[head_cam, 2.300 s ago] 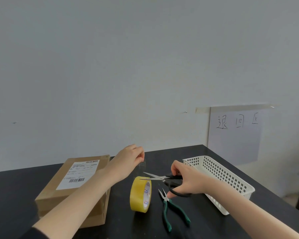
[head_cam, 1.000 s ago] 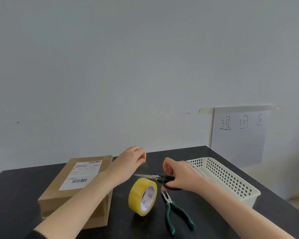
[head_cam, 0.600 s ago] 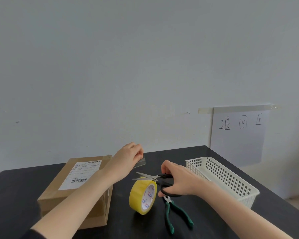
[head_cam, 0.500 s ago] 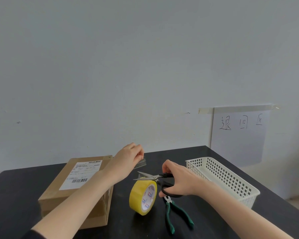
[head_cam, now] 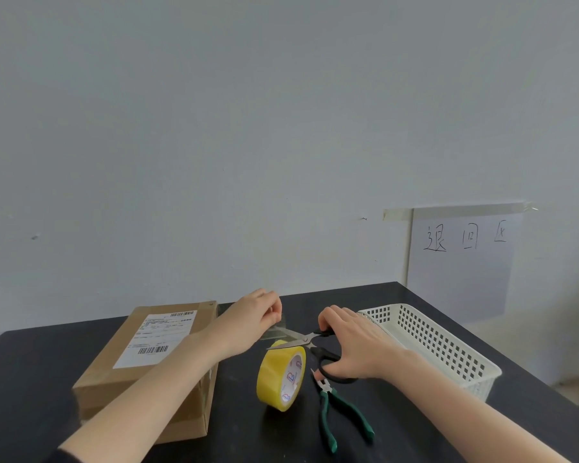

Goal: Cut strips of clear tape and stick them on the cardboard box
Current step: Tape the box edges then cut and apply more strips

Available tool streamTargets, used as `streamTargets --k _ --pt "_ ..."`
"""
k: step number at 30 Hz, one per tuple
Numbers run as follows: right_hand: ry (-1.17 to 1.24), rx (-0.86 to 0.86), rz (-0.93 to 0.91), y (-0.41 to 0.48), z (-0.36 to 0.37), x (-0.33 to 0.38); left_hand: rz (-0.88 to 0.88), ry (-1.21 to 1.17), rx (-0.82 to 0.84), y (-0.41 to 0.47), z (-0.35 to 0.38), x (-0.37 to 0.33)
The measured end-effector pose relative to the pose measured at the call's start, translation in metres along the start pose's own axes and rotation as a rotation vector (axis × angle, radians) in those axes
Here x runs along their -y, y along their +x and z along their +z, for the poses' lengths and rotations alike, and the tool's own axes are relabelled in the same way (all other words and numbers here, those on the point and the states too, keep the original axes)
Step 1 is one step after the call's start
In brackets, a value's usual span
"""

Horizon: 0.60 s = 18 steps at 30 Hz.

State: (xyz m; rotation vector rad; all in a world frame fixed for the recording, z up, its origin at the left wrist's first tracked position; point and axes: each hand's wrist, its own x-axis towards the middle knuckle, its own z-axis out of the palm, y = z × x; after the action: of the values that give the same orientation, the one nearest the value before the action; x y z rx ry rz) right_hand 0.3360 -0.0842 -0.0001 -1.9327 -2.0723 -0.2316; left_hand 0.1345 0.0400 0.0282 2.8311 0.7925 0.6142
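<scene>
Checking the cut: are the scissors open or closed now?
Open. The scissors show two blades spread in a V above the tape roll.

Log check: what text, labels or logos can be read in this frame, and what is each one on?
"退 回 区": handwritten on the paper sign.
On the shipping label on the box: barcodes and printed lines, too small to read.
On the core of the tape roll: a red and blue logo, too blurred to read.
</scene>
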Motion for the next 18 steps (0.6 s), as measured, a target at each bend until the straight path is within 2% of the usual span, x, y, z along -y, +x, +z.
streamTargets --k 8,18 --pt "0.049 0.016 0.049 0.000 0.006 -0.003 -0.034 -0.037 0.168 -0.005 0.010 -0.003" --pt "0.029 0.012 0.037 0.000 0.003 -0.008 -0.051 -0.023 0.235 -0.005 0.027 0.002"
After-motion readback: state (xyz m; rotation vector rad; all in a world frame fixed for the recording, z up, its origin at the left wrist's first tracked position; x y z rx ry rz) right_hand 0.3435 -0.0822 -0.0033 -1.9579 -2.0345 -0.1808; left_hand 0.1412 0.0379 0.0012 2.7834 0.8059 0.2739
